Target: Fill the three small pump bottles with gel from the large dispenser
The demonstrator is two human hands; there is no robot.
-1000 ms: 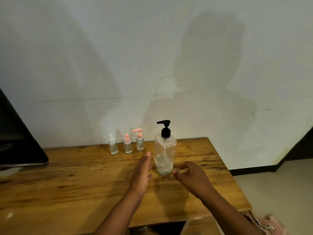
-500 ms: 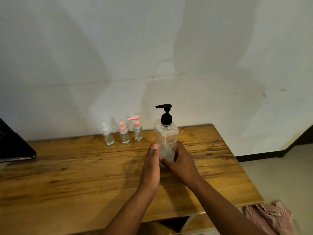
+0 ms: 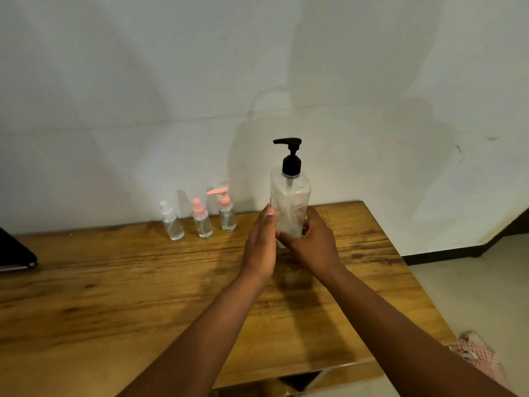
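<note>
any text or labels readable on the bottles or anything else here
None can be read. The large dispenser, held in both hands, is clear with no label showing. The three small pump bottles look plain too, though they are small and blurred. The wooden table and wall carry no writing.

No text, label, brand or number can be read anywhere: the large clear plastic dispenser with the black pump (image 3: 289, 202) and the three small clear bottles (image 3: 202, 222) show bare, unprinted sides.

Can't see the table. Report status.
Both hands, left and right, on dispenser. Three small bottles capped, by wall. Nothing in the way.
</note>
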